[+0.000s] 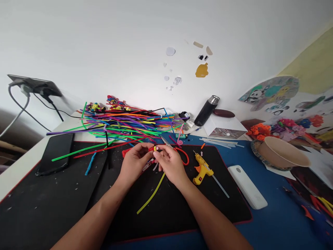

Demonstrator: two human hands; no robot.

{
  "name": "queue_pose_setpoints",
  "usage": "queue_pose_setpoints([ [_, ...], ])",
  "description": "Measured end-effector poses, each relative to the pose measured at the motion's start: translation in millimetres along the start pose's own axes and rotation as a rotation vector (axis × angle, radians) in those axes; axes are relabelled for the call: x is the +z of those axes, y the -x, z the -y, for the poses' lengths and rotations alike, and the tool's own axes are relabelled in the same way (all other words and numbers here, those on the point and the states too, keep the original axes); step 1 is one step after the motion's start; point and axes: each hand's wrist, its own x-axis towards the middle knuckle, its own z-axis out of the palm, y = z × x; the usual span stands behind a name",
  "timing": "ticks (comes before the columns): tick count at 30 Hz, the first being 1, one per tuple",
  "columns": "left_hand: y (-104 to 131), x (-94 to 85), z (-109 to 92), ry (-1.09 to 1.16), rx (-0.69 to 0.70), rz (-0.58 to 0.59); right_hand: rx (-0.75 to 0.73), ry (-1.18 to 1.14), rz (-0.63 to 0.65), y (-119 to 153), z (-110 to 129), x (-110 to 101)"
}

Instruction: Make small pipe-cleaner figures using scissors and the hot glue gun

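Observation:
My left hand [134, 162] and my right hand [170, 162] meet over the black mat [125, 215], fingertips pinched on a small red and yellow piece [154, 148] between them. Its far details are too small to tell. Below my right hand a yellow-green pipe cleaner [151, 197] slants down toward the mat's front; whether it joins the small piece is hidden. Scissors with orange-red handles [186, 157] lie partly behind my right hand. More red material [126, 152] shows just beyond my left hand.
A yellow glue gun [203, 168] and a white power bank [247, 186] lie to the right. Many coloured pipe cleaners [130, 121] are heaped at the back. A phone [56, 152] lies left; a black flask [206, 111] and a bowl [283, 152] stand back and right.

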Motion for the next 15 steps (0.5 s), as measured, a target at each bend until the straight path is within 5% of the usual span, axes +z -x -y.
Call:
queue_pose_setpoints([
  [15,6.2,4.0,-1.9,-0.099,0.022,0.032,-0.009,-0.080,0.016,3.0,-8.0,-5.5],
])
